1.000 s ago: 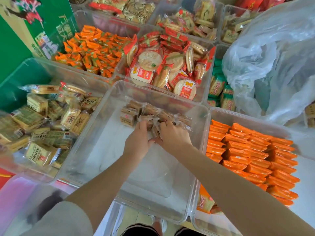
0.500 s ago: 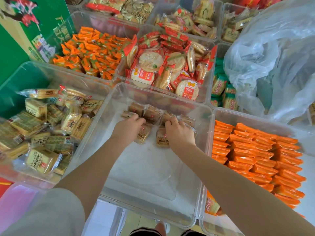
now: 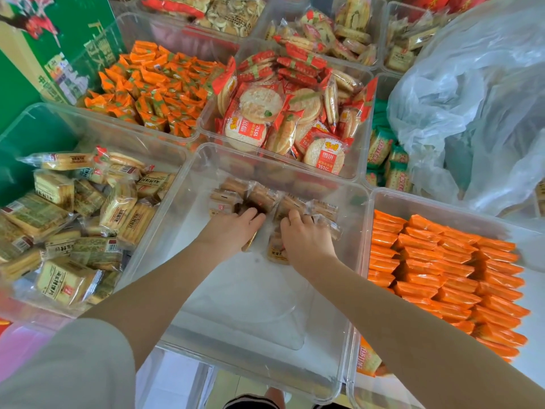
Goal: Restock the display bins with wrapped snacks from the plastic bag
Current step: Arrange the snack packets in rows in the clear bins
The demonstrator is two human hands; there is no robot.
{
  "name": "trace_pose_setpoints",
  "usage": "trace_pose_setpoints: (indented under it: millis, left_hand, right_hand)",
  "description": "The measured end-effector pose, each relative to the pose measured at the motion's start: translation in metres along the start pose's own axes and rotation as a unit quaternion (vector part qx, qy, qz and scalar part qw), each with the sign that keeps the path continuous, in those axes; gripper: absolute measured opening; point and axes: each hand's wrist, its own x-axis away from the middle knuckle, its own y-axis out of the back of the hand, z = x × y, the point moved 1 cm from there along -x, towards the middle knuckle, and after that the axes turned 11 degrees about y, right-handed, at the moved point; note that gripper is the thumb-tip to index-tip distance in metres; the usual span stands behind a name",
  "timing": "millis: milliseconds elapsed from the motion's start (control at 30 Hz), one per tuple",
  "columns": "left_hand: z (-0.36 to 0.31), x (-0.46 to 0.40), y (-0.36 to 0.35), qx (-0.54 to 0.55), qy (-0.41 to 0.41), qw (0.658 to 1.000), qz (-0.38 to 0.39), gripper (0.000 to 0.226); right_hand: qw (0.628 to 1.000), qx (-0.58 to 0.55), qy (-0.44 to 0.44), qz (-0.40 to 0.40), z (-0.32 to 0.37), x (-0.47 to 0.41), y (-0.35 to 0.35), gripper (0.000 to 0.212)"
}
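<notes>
Both hands, the left hand [image 3: 233,228] and the right hand [image 3: 306,240], are inside the middle bin [image 3: 250,335], on the wrapped snacks [image 3: 262,196] at its far wall. The plastic bag [image 3: 477,93] lies behind the bin on the right.

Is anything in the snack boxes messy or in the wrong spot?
One orange-and-yellow wrapped packet looks stuck between the nearly bare clear plastic middle bin and the clear bin of tidy orange packets, outside the neat rows. The rest looks normal.

Both hands [image 3: 265,234] rest on wrapped snacks [image 3: 259,199] in the clear bin [image 3: 236,335]; grip seemingly loose.
</notes>
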Motion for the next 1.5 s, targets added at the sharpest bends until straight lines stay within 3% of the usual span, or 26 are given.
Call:
trace_pose_setpoints:
  millis: [200,333,433,533,600,733,833,933,1133,1200,1300,1400,1500]
  left_hand:
    - [-0.002,0.009,-0.008,0.033,0.015,0.998,-0.046,0.090]
    - [-0.008,0.004,-0.005,0.055,0.031,0.994,-0.084,0.067]
    - [-0.008,0.005,-0.010,0.084,0.043,0.991,-0.093,0.070]
    - [-0.011,0.014,-0.001,0.106,0.047,0.988,-0.099,0.079]
    - [-0.018,0.017,0.018,0.121,0.048,0.984,-0.124,0.066]
    - [-0.046,0.011,0.050,0.197,0.005,0.971,-0.136,0.024]
    - [-0.079,-0.001,0.073,0.235,-0.016,0.967,-0.101,0.027]
    - [-0.101,-0.011,0.080,0.221,-0.027,0.968,-0.114,0.027]
    - [-0.090,0.017,0.041,0.188,0.044,0.980,-0.052,0.022]
    - [-0.087,0.033,0.021,0.162,0.098,0.982,0.021,0.039]
    - [-0.087,0.041,0.002,0.121,0.207,0.955,0.175,0.071]
    - [-0.090,0.034,-0.004,0.137,0.217,0.952,0.169,0.071]
    - [-0.090,0.029,-0.005,0.135,0.228,0.950,0.166,0.059]
  right_hand:
    - [0.999,0.020,-0.017,-0.025,-0.003,-0.002,0.004,0.034]
    - [0.998,0.049,-0.018,-0.035,-0.003,-0.007,0.009,0.047]
    - [0.999,0.024,-0.004,-0.045,-0.001,-0.001,0.015,0.050]
    - [0.991,-0.054,-0.009,-0.121,-0.015,0.021,0.028,0.040]
    - [0.973,-0.096,-0.012,-0.210,-0.035,0.042,0.037,0.033]
    - [0.929,-0.168,-0.119,-0.308,-0.096,0.087,0.041,0.020]
    - [0.905,-0.193,-0.197,-0.326,-0.148,0.127,0.031,0.018]
    - [0.898,-0.209,-0.233,-0.311,-0.180,0.158,0.013,0.018]
    - [0.928,-0.229,-0.098,-0.278,-0.167,0.150,0.007,0.016]
    - [0.934,-0.220,-0.056,-0.277,-0.153,0.134,0.012,0.016]
    - [0.941,-0.209,0.006,-0.267,-0.127,0.107,0.022,0.015]
    - [0.952,-0.173,0.057,-0.248,-0.098,0.080,0.033,0.018]
    - [0.985,-0.071,0.068,-0.142,-0.071,0.056,0.039,0.026]
